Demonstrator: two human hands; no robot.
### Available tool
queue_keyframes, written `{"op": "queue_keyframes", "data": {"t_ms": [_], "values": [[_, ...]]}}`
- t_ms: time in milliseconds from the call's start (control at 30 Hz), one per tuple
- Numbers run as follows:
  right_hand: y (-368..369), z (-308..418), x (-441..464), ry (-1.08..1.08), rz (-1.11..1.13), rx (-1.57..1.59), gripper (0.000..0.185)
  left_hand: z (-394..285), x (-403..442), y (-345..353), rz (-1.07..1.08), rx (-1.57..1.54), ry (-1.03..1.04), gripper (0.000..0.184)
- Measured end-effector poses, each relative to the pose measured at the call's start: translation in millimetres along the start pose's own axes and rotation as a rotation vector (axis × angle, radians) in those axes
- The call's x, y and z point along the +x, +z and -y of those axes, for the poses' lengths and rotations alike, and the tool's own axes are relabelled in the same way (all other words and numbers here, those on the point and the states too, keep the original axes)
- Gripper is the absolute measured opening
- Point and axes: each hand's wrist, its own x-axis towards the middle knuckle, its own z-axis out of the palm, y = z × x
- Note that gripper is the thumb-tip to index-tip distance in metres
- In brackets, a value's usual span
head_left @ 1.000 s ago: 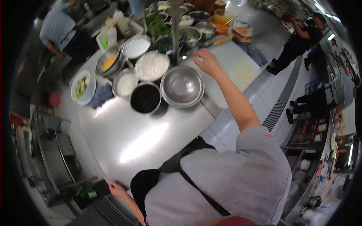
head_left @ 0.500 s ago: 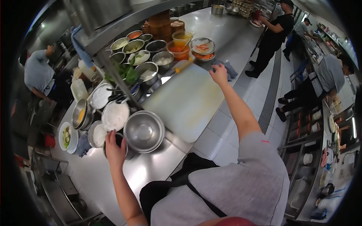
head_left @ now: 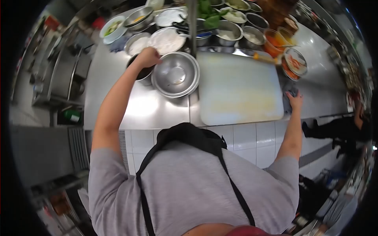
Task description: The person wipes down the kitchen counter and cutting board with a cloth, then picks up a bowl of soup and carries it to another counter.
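Low over the left side of the steel worktop, the left hand was at the far left rim of the nested steel bowls, its fingers curled partly closed; whether they gripped the rim, one could not tell. The bowls sat upright left of the white cutting board, with a dark-filled pot just beside them on the left, partly hidden under the left forearm

Well apart on the right, the right hand touched the dark grey cloth, its thumb and fingers partly bent over the fabric; how firmly it held was unclear. The cloth lay bunched just right of the board, nearer than the bowl of orange and white strips

Along the board's far edge lay a knife with a yellow handle, the handle toward the right. Beyond the steel bowls stood a wide bowl of white powder, and farther right were leafy greens and an orange-filled tub. A person in dark clothes was at the far right
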Motion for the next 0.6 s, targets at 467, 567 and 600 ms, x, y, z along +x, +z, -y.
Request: {"op": "queue_keyframes", "data": {"t_ms": [467, 567, 600], "values": [[-132, 174, -115, -0.643, -0.188, 0.967, 0.035, -33, -59, -16, -0.065, -0.884, -0.123, 0.016], [-170, 264, -171, -0.876, -0.309, 1.038, 0.037, -42, -62, -13, -0.187, -0.875, -0.057, 0.017], [-163, 288, -182, -0.902, -0.340, 1.034, 0.037, -47, -61, -9, -0.222, -0.867, -0.005, 0.018]]}}
